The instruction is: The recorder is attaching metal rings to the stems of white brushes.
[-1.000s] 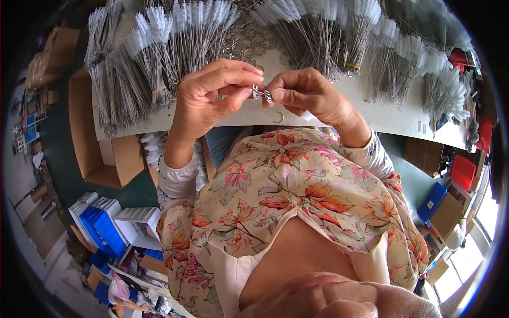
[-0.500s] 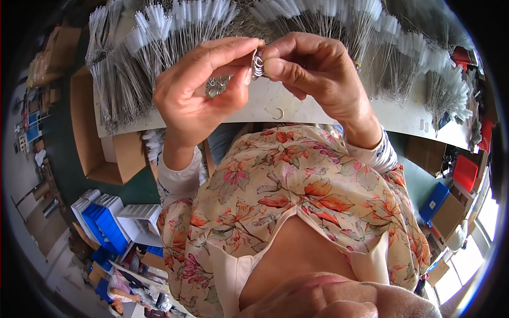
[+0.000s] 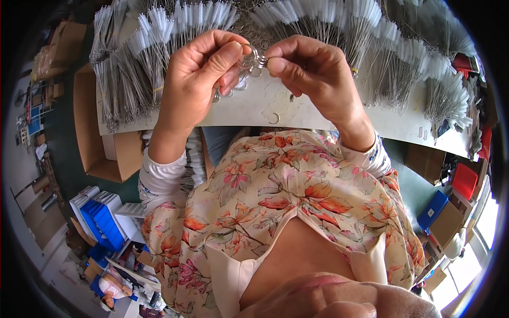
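Note:
Thumb and fingertips of my left hand (image 3: 199, 79) are pinched at the left side of a small bunch of silvery metal rings (image 3: 255, 59). From the other side, my right hand (image 3: 318, 69) pinches the bunch between thumb and forefinger. Both hands are raised over the near part of the pale table (image 3: 313, 114). Which ring each hand grips is too small to make out. Beneath the hands, one loose open ring (image 3: 274, 117) lies near the table edge. More rings (image 3: 228, 94) show partly behind my left fingers.
Bundles of thin wire brushes with white bristles (image 3: 207, 16) line the table's far side, left (image 3: 127, 85) and right (image 3: 366, 26). Loose rings (image 3: 249, 32) are heaped between them. A cardboard box (image 3: 85, 127) stands left of the table. Another person (image 3: 114, 286) sits at the lower left.
My left hand has turned and its fingers have curled in, drawing slightly away from my right hand. The rings between them now spread out more. My right hand has barely moved.

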Motion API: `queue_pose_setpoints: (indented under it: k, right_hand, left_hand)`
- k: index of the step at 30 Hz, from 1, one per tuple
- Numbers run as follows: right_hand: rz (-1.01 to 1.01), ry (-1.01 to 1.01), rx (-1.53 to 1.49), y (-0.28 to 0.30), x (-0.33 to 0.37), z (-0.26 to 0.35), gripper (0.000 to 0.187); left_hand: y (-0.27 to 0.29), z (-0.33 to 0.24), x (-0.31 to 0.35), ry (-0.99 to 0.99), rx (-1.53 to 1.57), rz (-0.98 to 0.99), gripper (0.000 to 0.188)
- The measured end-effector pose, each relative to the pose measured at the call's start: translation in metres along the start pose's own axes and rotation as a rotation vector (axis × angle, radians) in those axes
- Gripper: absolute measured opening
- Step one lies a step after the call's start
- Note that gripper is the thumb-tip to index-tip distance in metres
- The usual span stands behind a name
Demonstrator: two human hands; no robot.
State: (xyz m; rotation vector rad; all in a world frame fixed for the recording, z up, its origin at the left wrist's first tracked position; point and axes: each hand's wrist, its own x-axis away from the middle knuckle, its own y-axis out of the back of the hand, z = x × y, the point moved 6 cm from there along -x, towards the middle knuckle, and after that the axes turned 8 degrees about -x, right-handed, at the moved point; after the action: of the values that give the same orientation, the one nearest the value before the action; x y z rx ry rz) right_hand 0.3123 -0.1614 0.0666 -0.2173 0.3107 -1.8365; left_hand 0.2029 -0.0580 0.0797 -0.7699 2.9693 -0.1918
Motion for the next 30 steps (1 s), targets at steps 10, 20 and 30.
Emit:
queue_pose_setpoints:
  k: [10, 20, 30]
  right_hand:
    - [0.078, -0.012, -0.116, 0.001, -0.002, -0.003, 0.015]
    - [0.039, 0.319, -0.079, -0.030, -0.002, -0.010, 0.011]
    - [0.473, -0.408, 0.427, -0.037, 0.014, -0.096, 0.012]
  left_hand:
    - [-0.012, -0.004, 0.006, 0.188, 0.147, 0.132, 0.017]
    - [-0.005, -0.014, 0.020, -0.278, 0.105, -0.225, 0.014]
    - [0.039, -0.070, 0.091, -0.142, -0.219, -0.241, 0.018]
